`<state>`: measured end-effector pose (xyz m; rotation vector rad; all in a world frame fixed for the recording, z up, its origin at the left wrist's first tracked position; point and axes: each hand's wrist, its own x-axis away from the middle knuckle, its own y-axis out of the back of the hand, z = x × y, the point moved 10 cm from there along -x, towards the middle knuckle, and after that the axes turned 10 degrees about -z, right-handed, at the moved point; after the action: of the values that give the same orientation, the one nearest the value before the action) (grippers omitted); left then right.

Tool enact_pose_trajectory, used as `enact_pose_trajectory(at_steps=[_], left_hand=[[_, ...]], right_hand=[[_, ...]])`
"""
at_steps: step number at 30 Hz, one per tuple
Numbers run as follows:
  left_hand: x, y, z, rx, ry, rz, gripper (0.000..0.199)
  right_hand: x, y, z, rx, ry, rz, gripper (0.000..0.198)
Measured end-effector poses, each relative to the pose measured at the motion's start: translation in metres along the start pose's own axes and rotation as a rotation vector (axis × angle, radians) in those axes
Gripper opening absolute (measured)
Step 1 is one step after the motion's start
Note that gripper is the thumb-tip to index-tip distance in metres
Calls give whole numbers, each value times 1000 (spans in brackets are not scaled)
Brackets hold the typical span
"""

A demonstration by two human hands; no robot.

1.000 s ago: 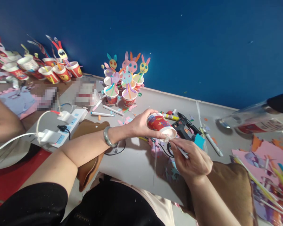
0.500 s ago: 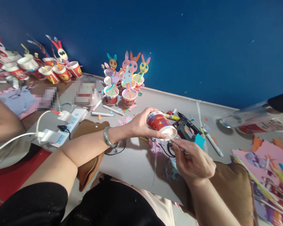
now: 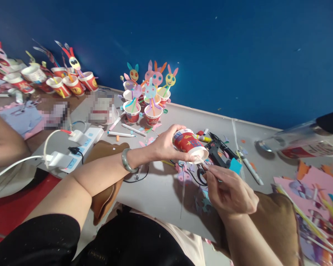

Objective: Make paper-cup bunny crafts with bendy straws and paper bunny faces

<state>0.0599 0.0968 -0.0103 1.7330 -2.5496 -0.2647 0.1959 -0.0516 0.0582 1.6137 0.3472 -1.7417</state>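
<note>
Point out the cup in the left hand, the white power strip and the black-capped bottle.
Paper cup [image 3: 189,143]: head view, on its red printed side wall.
White power strip [image 3: 86,145]: head view, on its top face, between plugs.
Black-capped bottle [image 3: 301,139]: head view, on the middle of its body.

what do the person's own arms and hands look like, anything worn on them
The left hand and right hand are ungloved. A grey-green bangle circles the left wrist; a black sleeve covers the upper left arm. No right sleeve shows.

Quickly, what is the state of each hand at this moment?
Left hand: closed, holding the red paper cup.
Right hand: pinched closed near the cup; whether it holds something cannot be told.
</note>
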Motion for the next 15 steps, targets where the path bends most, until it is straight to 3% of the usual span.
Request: enact_pose_trajectory(at_steps=[8,15], left_hand=[[2,0,-4,-62,-60,-10,99],[5,-2,-6,-69,-82,5,100]], right_hand=[[0,-6,-3,95,-48,60,27],[0,-13,-4,47,-87,100,28]])
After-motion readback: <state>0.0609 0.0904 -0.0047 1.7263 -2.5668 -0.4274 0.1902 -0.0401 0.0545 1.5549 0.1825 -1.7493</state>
